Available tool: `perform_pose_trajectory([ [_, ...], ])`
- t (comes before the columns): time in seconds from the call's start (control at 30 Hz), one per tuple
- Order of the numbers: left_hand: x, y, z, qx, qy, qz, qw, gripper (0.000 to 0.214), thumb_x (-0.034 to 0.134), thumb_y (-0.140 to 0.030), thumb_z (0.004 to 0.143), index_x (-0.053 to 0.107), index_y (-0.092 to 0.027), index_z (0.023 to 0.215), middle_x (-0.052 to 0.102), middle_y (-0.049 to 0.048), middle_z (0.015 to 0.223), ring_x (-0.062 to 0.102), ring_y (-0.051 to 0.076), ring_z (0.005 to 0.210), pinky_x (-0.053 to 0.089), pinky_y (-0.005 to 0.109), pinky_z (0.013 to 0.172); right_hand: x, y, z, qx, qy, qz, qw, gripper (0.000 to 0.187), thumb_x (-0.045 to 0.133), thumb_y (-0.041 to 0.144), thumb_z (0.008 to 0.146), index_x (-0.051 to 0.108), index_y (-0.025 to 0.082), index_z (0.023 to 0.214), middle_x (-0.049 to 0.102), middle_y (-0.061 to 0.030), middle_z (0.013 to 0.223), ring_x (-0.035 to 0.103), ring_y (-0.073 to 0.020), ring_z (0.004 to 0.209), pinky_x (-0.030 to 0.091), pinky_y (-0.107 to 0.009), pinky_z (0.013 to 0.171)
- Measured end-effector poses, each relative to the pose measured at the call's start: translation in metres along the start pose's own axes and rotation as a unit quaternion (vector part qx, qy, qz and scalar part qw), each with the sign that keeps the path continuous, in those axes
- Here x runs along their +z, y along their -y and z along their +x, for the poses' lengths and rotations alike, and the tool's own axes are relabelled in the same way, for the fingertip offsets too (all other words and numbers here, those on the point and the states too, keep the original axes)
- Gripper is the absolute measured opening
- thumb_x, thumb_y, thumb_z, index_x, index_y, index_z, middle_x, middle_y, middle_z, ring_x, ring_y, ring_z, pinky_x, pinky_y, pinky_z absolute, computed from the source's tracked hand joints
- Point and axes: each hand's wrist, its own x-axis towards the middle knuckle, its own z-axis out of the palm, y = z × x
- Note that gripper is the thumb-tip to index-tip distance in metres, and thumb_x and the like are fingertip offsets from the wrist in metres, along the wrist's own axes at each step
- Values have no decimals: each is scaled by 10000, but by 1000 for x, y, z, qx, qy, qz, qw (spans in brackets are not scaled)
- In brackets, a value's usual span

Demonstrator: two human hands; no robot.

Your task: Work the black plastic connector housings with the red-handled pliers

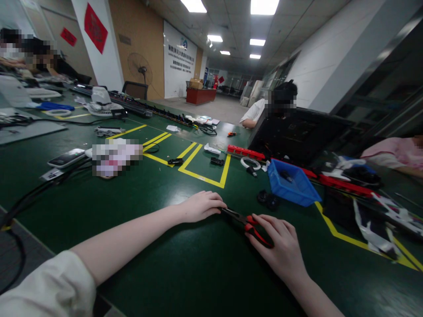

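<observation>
A pair of long-nose pliers (243,216) with red handles lies low over the green tabletop, its dark jaws pointing left. My right hand (280,242) is closed around the handles, thumb below and fingers above. At the other end, my left hand (201,206) pinches the nose of the pliers between thumb and fingertips, which hide the very tip. Whether anything small is caught there I cannot tell. Beyond the hands, two round black pieces (268,199) sit beside a blue plastic bin (292,182).
Yellow tape marks (205,179) divide the green table (158,264). A phone-like device (67,157) and black cables lie left. A coiled white cable (250,164), red strips (246,152) and a large black panel (297,132) are farther back. A person (254,113) sits behind the panel.
</observation>
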Motion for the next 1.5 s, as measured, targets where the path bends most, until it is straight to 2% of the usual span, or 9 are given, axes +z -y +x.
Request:
perform_pose_trajectory([
  [0.13, 1, 1, 0, 3, -3, -7, 1000, 266, 472, -275, 1002, 616, -224, 1220, 604, 71, 1226, 601, 205, 1076, 461, 345, 942, -1, 3, 0, 49, 53, 40, 997, 426, 610, 437, 865, 612, 227, 1235, 659, -98, 1148, 642, -239, 961, 511, -388, 801],
  [0.23, 1, 2, 0, 8, -4, -13, 1000, 263, 474, -267, 1000, 621, -224, 1214, 603, 72, 1233, 601, 204, 1088, 461, 349, 957, -3, 6, 2, 84, 89, 65, 990, 461, 610, 458, 860, 593, 232, 1261, 643, -106, 1195, 643, -244, 990, 535, -394, 823],
  [0.33, 0, 2, 0, 11, -4, -15, 1000, 267, 474, -266, 1002, 614, -229, 1226, 600, 74, 1244, 598, 206, 1101, 459, 352, 961, -3, 8, 4, 93, 107, 76, 987, 473, 594, 459, 869, 574, 247, 1291, 657, -101, 1169, 641, -252, 1005, 538, -413, 844],
  [0.47, 0, 0, 0, 4, -9, -12, 1000, 277, 466, -263, 1007, 594, -230, 1250, 604, 76, 1236, 599, 204, 1101, 461, 346, 952, -4, 9, 7, 96, 124, 71, 985, 500, 583, 469, 871, 551, 256, 1322, 665, -95, 1100, 642, -248, 942, 539, -403, 789],
  [0.67, 2, 1, 0, 7, -4, 6, 1000, 324, 436, -283, 1017, 566, -234, 1309, 601, 77, 1225, 594, 202, 1070, 470, 328, 915, -5, 11, 9, 106, 148, 67, 981, 345, 587, 473, 854, 606, 228, 1096, 666, -77, 1003, 639, -221, 856, 534, -365, 734],
  [0.8, 3, 2, -1, 16, -3, 9, 1000, 343, 436, -278, 1016, 555, -241, 1335, 595, 84, 1228, 591, 205, 1065, 474, 333, 907, -8, 12, 9, 122, 169, 89, 974, 315, 564, 447, 866, 598, 227, 1088, 672, -68, 1005, 659, -204, 845, 549, -341, 720],
  [1.03, 2, 2, -2, 22, -5, -14, 1000, 346, 474, -266, 1003, 559, -237, 1337, 598, 89, 1242, 590, 211, 1094, 473, 346, 940, -9, 14, 9, 134, 176, 94, 971, 327, 576, 448, 851, 614, 230, 1092, 684, -62, 1017, 678, -199, 840, 569, -337, 714],
  [1.33, 0, -1, -2, 27, -7, -53, 998, 380, 619, -256, 928, 588, -230, 1306, 612, 102, 1240, 593, 219, 1115, 480, 369, 960, -10, 16, 10, 117, 165, 86, 975, 305, 569, 433, 845, 619, 240, 1076, 685, -53, 983, 677, -194, 810, 568, -333, 692],
  [1.5, 2, 1, -1, 27, -4, -40, 999, 333, 570, -253, 959, 597, -211, 1288, 625, 95, 1266, 584, 214, 1120, 475, 367, 968, -10, 15, 10, 117, 170, 88, 975, 304, 570, 431, 847, 616, 235, 1075, 682, -59, 990, 677, -201, 836, 566, -342, 719],
])
